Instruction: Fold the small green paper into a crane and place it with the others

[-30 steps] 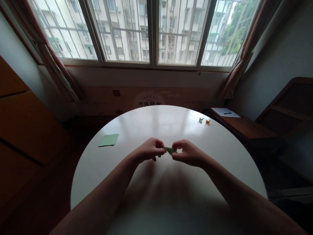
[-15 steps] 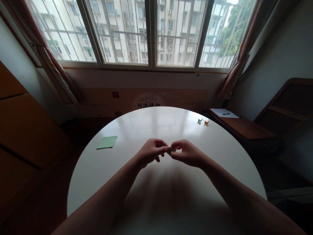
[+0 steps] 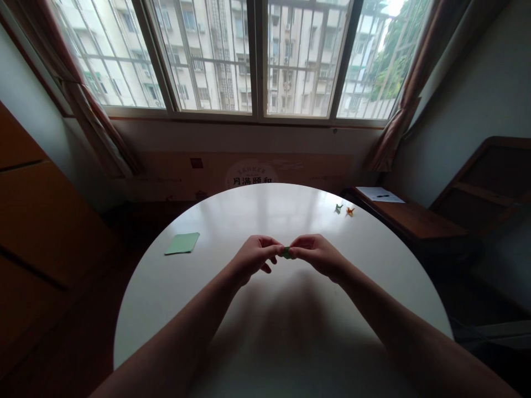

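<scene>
Two hands are working at the middle of the round white table (image 3: 265, 213). The left hand (image 3: 253, 257) and the right hand (image 3: 317, 255) are meeting fingertip to fingertip, and both are pinching one small folded green paper (image 3: 286, 253) between thumb and fingers, just above the tabletop. Only a sliver of it is showing, so its shape is hard to make out.

One flat green paper sheet (image 3: 182, 243) is lying to the left, well apart from the hands. Two tiny folded figures are sitting near the far right rim of the table: a green figure (image 3: 339, 208) and an orange figure (image 3: 350, 210), side by side and possibly cranes.

Beyond the rim, a wooden side table (image 3: 415, 218) is carrying one white sheet (image 3: 375, 192) with one pen (image 3: 384, 195) on it. A printed cardboard box (image 3: 251, 172) is standing behind the table under the barred window (image 3: 257, 55), with one curtain (image 3: 95, 121) hanging at each side. Both forearms are crossing the near half of the table, and the fingers are covering most of the held paper.
</scene>
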Available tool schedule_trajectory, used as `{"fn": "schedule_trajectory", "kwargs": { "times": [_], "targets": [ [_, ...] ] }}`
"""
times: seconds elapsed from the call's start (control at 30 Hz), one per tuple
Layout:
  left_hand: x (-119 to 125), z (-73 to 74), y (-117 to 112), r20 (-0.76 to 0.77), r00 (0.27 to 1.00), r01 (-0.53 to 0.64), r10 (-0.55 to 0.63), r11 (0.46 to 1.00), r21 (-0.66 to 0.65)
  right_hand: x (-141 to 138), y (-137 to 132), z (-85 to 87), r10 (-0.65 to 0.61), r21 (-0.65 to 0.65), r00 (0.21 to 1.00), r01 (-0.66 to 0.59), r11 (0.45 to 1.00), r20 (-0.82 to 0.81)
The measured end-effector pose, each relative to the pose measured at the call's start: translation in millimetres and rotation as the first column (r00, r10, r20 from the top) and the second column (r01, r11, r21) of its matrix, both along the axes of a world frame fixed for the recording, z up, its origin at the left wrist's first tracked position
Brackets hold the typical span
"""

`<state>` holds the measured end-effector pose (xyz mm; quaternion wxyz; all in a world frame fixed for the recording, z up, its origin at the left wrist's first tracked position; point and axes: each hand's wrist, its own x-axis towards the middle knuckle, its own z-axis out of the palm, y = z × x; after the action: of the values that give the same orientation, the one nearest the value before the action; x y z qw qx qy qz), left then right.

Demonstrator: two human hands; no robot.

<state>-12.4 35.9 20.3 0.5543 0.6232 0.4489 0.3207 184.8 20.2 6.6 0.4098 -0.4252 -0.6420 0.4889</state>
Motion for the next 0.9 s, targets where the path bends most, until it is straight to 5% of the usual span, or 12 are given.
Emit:
{"fn": "schedule_trajectory", "kwargs": {
  "times": [0.5, 0.7, 0.9],
  "targets": [
    [2, -3.9, 1, -0.091, 0.992, -0.059, 0.084, 0.965, 0.254, 1, 0, 1.2, -0.058, 0.004, 0.998, 0.058, 0.998, 0.033],
    [0, -3.5, 1, -0.024, 0.927, -0.328, 0.375, 0.839, 0.434, 4, 6, -4.7, -0.261, 0.096, 0.965, 0.257, 0.962, 0.025],
    [11, -6.8, -8, -0.024, 0.990, -0.130, 0.137, 0.975, 0.181, -3, 2, -8.3, -0.408, 0.400, 0.913, 0.364, 0.841, 0.026]
  ]
}}
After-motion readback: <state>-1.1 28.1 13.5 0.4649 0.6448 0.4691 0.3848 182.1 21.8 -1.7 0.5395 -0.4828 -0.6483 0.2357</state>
